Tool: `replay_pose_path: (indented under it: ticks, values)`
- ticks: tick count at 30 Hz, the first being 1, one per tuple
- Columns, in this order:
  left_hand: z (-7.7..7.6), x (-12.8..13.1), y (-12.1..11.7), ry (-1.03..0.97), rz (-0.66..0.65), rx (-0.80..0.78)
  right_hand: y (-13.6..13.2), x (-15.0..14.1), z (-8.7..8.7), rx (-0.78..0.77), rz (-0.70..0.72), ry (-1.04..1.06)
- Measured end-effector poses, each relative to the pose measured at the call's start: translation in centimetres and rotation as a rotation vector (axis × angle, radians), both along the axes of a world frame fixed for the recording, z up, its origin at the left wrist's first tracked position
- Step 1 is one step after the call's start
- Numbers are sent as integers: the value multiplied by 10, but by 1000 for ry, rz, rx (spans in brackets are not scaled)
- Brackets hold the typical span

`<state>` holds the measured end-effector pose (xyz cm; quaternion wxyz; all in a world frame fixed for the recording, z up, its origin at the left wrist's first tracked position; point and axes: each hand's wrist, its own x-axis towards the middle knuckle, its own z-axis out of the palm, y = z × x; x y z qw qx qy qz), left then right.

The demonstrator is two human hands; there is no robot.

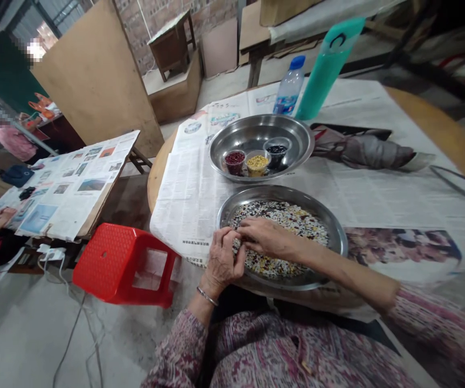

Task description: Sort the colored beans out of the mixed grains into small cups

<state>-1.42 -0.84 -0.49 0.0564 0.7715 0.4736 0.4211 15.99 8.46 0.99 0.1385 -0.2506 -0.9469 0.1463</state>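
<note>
- Lying directly beneath both hands, a mixture of dark, white and yellow beans (285,226) is spread across a round stainless steel basin (340,237), its spread seen as a wide oval running crosswise to the body.
- The left hand (222,257) is held over the near left rim and is nearer the body; a metal bangle (207,296) is worn on that wrist.
- The right hand (265,238) is extended from the right and placed farther over the mixture, its forearm (337,261) crossing above the right rim.
- Fingertips (244,225) of both hands are brought together, the left hand's bunched and the right hand's stretched out; whether a bean is pinched cannot be told.
- Beyond the basin, a steel tray (307,141) is set on newspaper (190,199) covering a round wooden table (438,124).
- Held in that tray are a cup of red beans (234,163), a cup of yellow beans (257,164) and a cup of black beans (277,153).
- Off the table's left edge, a red plastic stool (123,264) is placed.
</note>
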Motion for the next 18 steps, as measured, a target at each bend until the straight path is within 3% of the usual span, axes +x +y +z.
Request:
replay_pose_path:
  ticks: [3,9,15,18]
  values:
    - [-1,-1,-1,4,-5,-10,-3,28,0,77,-53,-45]
    - [10,-2,-1,36,-3,-66,6,80,-4,127,-397,-25]
    - [49,13,0,509,41,-399,2,89,-7,42,-475,-222]
    - [54,31,1,597,53,-552,-4,94,-18,-29,-455,-231]
